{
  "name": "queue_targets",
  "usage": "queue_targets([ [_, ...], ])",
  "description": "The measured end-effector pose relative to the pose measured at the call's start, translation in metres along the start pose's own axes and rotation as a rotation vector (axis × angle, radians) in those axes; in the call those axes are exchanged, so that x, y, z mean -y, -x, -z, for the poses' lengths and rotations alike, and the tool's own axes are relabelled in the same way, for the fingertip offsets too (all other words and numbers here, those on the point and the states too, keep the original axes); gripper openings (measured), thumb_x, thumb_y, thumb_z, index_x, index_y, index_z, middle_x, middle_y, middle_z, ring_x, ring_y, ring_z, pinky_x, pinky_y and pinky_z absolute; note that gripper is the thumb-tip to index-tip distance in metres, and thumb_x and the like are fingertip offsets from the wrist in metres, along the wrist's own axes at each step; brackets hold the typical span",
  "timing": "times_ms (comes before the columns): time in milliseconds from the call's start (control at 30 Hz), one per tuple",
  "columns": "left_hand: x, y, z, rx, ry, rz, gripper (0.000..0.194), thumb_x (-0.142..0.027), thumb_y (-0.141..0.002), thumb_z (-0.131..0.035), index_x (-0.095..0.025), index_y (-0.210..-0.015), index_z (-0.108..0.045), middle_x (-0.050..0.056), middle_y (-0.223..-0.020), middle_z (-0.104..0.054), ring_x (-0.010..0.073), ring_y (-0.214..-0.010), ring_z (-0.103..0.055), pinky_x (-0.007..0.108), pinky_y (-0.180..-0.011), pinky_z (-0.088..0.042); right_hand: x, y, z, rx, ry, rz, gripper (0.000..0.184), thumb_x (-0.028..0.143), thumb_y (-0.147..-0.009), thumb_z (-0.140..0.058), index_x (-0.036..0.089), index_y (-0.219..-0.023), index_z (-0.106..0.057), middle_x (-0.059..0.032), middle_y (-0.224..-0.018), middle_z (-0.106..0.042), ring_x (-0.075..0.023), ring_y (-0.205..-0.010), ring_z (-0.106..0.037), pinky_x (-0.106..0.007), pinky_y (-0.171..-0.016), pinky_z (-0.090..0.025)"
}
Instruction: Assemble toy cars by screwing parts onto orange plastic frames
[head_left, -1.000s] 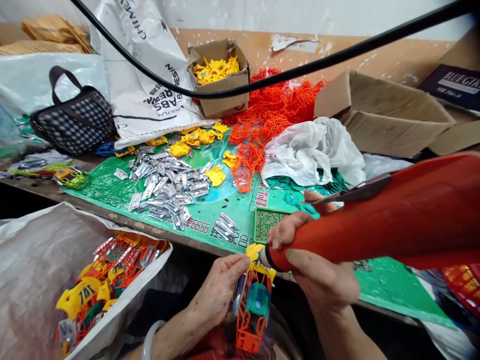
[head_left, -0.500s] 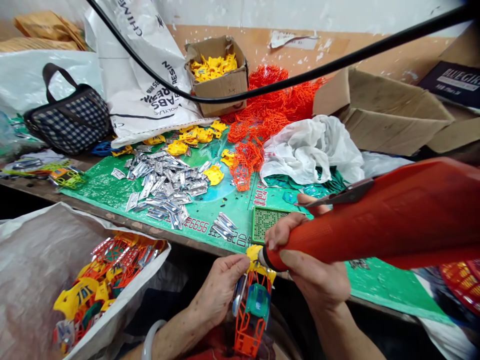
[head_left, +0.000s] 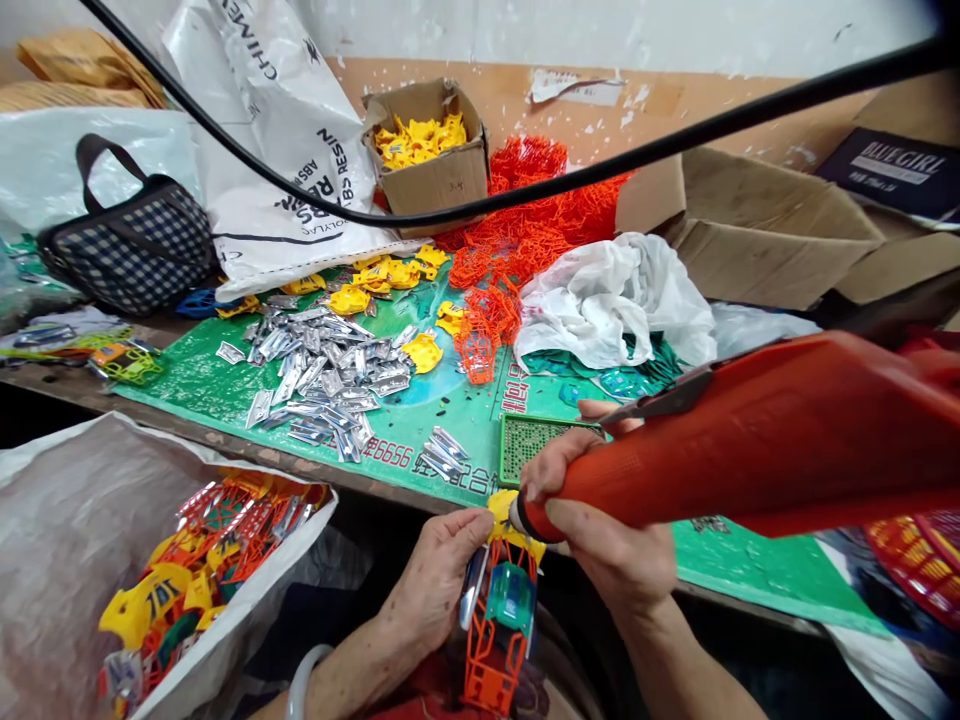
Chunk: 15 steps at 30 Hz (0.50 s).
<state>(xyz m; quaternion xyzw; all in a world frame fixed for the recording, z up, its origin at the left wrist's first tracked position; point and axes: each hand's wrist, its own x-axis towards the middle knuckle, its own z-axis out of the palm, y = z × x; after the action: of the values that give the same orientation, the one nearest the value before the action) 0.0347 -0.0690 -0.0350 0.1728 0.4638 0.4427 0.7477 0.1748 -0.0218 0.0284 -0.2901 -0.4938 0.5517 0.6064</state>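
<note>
Between the thumb and fingers of my left hand point(head_left: 442, 565) is the yellow front end of a toy car body point(head_left: 496, 640), which has an orange frame, a green middle and silvery sides. My right hand point(head_left: 611, 540) is wrapped round the nose of a red power screwdriver point(head_left: 712, 450). The driver's tip meets the yellow part, and the contact point itself is hidden. Just beyond my right hand lies a green tray point(head_left: 517, 450) of small pieces, partly covered by the hand. A small group of silvery parts point(head_left: 445, 453) rests near the table's front edge.
Silvery parts point(head_left: 322, 370) are heaped on the green table point(head_left: 195, 370). Orange frames point(head_left: 525, 230) pile up behind, near a box point(head_left: 442, 185) of yellow pieces. An open bag point(head_left: 67, 520) at lower left holds assembled bodies. A black cable point(head_left: 450, 215) hangs across the view.
The view has shifted slightly. Both hands keep their grip, and the driver stays against the yellow part of the toy car body.
</note>
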Motion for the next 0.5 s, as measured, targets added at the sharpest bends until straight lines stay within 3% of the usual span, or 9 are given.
queue_targets([
  [333, -0.001, 0.004, -0.003, -0.014, -0.026, -0.01, 0.035, -0.045, -0.07, -0.081, -0.012, -0.075, -0.073, -0.001, -0.056, -0.059, 0.0078, -0.047, -0.048, 0.019, -0.048, -0.038, -0.006, 0.008, -0.001, -0.024, 0.006, -0.005, 0.058, 0.017, -0.075, -0.071, 0.032, -0.123, -0.043, 0.006, -0.078, -0.06, -0.0152, -0.064, -0.06, -0.034, -0.067, -0.05],
  [433, -0.006, 0.005, -0.006, -0.017, -0.001, 0.011, 0.034, -0.043, -0.068, -0.083, -0.011, -0.076, -0.074, 0.001, -0.058, -0.065, 0.0095, -0.049, -0.054, 0.019, -0.05, -0.042, 0.004, 0.003, -0.002, -0.037, -0.015, 0.01, 0.062, 0.017, -0.075, -0.072, 0.034, -0.127, -0.043, 0.0062, -0.078, -0.062, -0.0144, -0.063, -0.06, -0.033, -0.065, -0.051],
  [500, -0.011, 0.003, -0.007, -0.019, 0.032, 0.024, 0.034, -0.042, -0.068, -0.083, -0.011, -0.079, -0.075, 0.003, -0.059, -0.068, 0.0122, -0.051, -0.058, 0.021, -0.052, -0.046, 0.015, -0.002, 0.001, -0.111, 0.009, 0.036, 0.064, 0.018, -0.072, -0.075, 0.033, -0.127, -0.046, 0.0061, -0.075, -0.063, -0.0147, -0.063, -0.06, -0.035, -0.069, -0.053],
])
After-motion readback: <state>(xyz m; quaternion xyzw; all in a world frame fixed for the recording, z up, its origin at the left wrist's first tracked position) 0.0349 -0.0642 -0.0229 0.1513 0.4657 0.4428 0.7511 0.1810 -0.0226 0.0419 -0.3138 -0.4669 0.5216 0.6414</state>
